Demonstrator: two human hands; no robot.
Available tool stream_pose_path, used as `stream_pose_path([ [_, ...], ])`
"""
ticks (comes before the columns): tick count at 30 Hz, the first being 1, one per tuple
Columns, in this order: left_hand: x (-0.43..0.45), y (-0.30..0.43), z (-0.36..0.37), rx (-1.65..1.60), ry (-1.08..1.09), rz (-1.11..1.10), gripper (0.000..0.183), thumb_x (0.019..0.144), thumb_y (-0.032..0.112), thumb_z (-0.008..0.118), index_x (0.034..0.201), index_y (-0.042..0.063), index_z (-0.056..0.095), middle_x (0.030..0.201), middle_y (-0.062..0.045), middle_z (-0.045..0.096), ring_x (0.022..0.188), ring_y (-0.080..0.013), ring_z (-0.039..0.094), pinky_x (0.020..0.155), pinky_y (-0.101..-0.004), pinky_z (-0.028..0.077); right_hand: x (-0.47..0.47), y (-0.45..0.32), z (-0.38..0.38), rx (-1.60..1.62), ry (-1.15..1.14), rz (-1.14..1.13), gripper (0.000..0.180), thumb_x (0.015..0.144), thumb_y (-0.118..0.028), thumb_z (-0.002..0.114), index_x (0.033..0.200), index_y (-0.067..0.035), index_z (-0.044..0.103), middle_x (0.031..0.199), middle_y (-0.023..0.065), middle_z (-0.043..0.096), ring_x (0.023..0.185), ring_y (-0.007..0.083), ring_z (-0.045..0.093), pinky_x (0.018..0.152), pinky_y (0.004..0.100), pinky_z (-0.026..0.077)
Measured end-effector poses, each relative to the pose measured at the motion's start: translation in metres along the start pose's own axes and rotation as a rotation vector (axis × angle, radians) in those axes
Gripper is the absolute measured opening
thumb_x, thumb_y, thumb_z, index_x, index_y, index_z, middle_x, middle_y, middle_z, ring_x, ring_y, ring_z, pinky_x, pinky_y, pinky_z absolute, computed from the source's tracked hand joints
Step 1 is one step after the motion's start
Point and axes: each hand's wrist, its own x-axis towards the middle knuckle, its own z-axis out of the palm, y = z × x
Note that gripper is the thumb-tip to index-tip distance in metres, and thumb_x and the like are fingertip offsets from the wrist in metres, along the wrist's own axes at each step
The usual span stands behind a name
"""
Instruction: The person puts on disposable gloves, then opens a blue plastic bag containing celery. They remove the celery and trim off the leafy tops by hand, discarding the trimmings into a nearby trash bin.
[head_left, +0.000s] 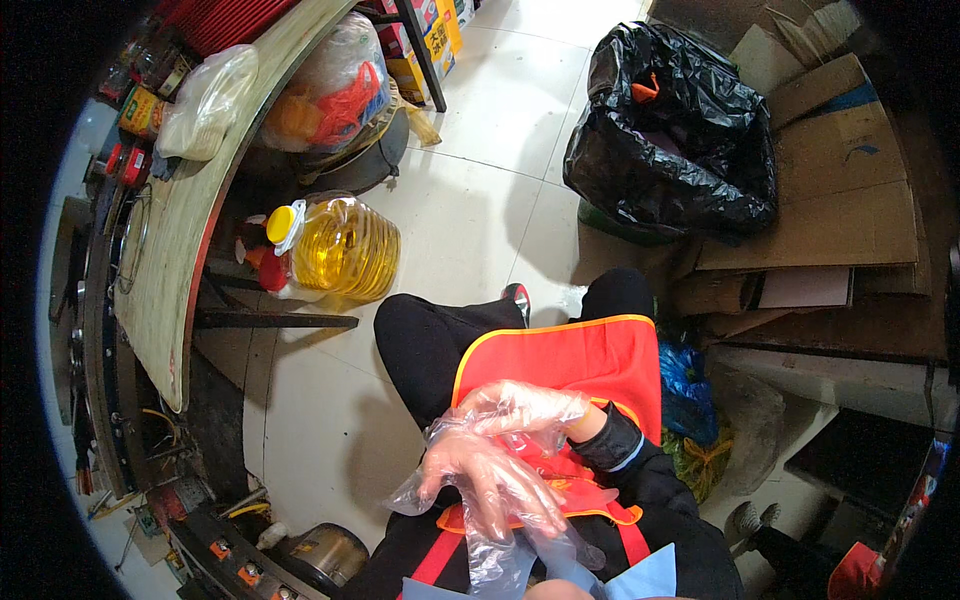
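Both hands wear loose clear plastic gloves and cross in front of a red apron (555, 367) with orange edging. My left hand (491, 476) appears nearest the camera, its fingers apart and pointing down toward my chest. Loose clear film (487, 559) hangs below those fingers. My right hand (517, 409) reaches in from the right, out of a black sleeve (611, 442), and lies behind the left hand near its wrist. Its fingertips are hidden under overlapping film, so their grip is unclear. The left forearm cannot be made out.
A large yellow-capped oil bottle (345, 247) stands left, beside a table (169, 300). A bin lined with a black bag (667, 150) stands ahead right, against cardboard (847, 195). A metal pot (326, 555) is low left. Another person's shoe (746, 517) shows low right.
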Motion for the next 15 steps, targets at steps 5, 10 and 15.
stream_pose_path([
  [5,0.0,-0.002,0.002,0.015,0.036,0.016,0.076,0.091,0.07,0.038,0.152,0.024,0.032,0.159,-0.02,0.016,0.14,-0.0533,0.018,0.104,-0.0768,0.013,0.006,0.013,0.002,0.109,0.048,0.111,0.02,0.094,-0.023,0.065,0.104,-0.005,0.064,0.09,-0.0027,0.064,0.078,0.0052,0.057,0.065,0.0215,0.048],
  [10,0.0,-0.001,0.009,0.044,0.078,0.03,0.076,0.091,0.07,0.038,0.152,0.025,0.031,0.159,-0.02,0.014,0.14,-0.053,0.017,0.104,-0.0767,0.012,0.008,0.013,0.008,0.468,0.177,0.055,0.014,0.096,-0.023,0.063,0.093,-0.009,0.062,0.083,-0.0068,0.058,0.075,0.0036,0.052,0.066,0.0235,0.047],
  [15,-0.001,0.001,0.015,0.085,0.135,0.055,0.076,0.091,0.069,0.038,0.152,0.025,0.031,0.159,-0.02,0.013,0.141,-0.0527,0.016,0.104,-0.0766,0.011,0.014,0.013,0.018,0.22,0.096,0.078,0.023,0.098,-0.028,0.061,0.092,-0.006,0.062,0.083,-0.0072,0.058,0.077,0.0038,0.05,0.07,0.0248,0.046],
])
